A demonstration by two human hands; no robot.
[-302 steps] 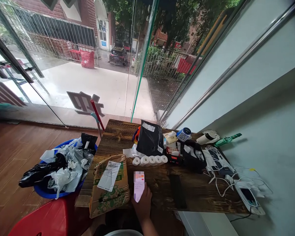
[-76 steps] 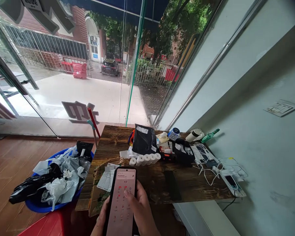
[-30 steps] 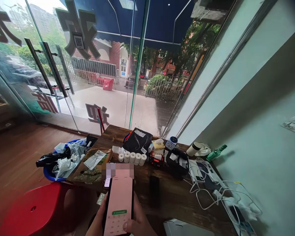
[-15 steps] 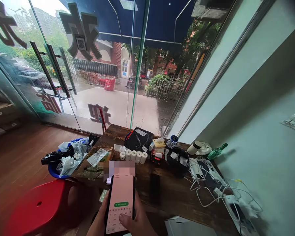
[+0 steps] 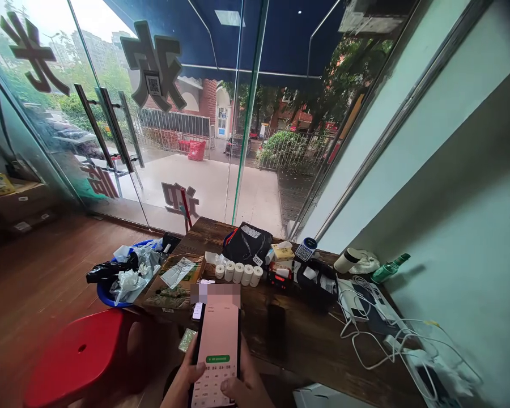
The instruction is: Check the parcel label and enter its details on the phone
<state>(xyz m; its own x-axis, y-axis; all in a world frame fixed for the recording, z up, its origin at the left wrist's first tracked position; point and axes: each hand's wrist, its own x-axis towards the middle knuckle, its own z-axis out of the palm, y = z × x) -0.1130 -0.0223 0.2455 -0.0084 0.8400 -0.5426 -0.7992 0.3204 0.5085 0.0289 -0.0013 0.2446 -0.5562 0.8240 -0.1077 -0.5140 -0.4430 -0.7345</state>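
Two hands grip one phone [image 5: 217, 351] at the bottom centre of the frame, just short of the near edge of the wooden bench [image 5: 314, 340]. Left hand [image 5: 182, 382] wraps the phone's left edge, its thumb lying on the lower left of the lit screen. Right hand [image 5: 246, 388] cups the right edge and underside, its thumb resting on the keyboard area near the bottom of the screen. Screen faces up toward the camera, with a green button visible at mid-height. Beyond the phone, toward the middle of the frame, a row of white paper rolls [image 5: 238, 273] stands on the bench, with a black parcel bag [image 5: 247, 245] behind it. Left of these lies a brown paper bag [image 5: 174, 280]. White cables [image 5: 378, 334] trail across the right end of the bench. Red stool [image 5: 74, 357] sits at lower left, with a blue basin of waste [image 5: 127, 272] just above it.
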